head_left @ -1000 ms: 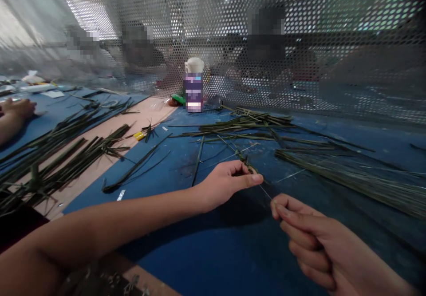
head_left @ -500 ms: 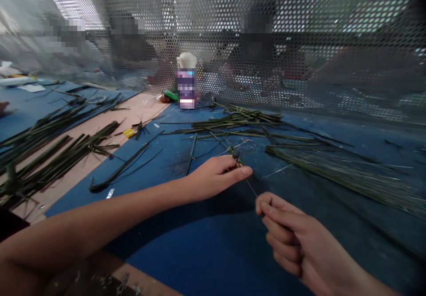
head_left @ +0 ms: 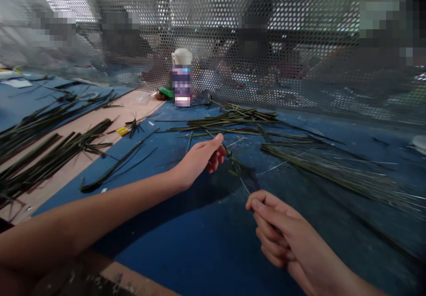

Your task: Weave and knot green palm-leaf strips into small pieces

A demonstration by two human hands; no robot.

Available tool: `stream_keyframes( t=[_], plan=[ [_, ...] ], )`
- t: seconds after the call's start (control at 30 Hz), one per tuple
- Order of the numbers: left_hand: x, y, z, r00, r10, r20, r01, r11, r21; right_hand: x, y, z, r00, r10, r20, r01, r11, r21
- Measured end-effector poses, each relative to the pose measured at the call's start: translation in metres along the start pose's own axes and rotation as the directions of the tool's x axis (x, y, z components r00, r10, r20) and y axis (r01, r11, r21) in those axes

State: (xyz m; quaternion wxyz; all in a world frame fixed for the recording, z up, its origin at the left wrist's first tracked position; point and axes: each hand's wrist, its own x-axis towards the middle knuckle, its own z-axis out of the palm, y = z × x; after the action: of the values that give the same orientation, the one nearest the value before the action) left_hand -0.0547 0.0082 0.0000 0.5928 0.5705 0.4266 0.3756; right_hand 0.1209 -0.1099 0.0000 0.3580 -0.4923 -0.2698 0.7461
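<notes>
My right hand (head_left: 276,229) is closed in a pinch on the lower end of a thin, pale wire (head_left: 244,185). Up from there, the wire runs into a narrow strand with dark green strips (head_left: 234,163) bunched around it. At the strand's upper part, my left hand (head_left: 206,156) has its fingers curled against it, the thumb lying on top. Exactly how those fingertips grip the strand is partly hidden. Close beyond the hands lies a loose pile of long green strips (head_left: 229,120) on the blue tabletop (head_left: 199,247).
A bundle of green strips and thin wires (head_left: 319,171) lies to the right. More strip bundles (head_left: 56,158) cover the left side, near a small yellow piece (head_left: 122,131). A white-lidded bottle (head_left: 181,80) stands against the perforated metal screen (head_left: 213,34), with people behind it.
My left hand has shifted up and left along the strand, uncovering more of its green part. My right hand still pinches the wire. The view has moved slightly.
</notes>
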Motion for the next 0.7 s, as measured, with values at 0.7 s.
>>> stream_keyframes(
  t=[0.7],
  plan=[
    [-0.034,0.006,0.019,0.845,-0.048,0.533,0.222,0.938,-0.266,0.024,-0.051,-0.031,0.546,-0.749,0.375,0.495,-0.073,-0.866]
  ],
)
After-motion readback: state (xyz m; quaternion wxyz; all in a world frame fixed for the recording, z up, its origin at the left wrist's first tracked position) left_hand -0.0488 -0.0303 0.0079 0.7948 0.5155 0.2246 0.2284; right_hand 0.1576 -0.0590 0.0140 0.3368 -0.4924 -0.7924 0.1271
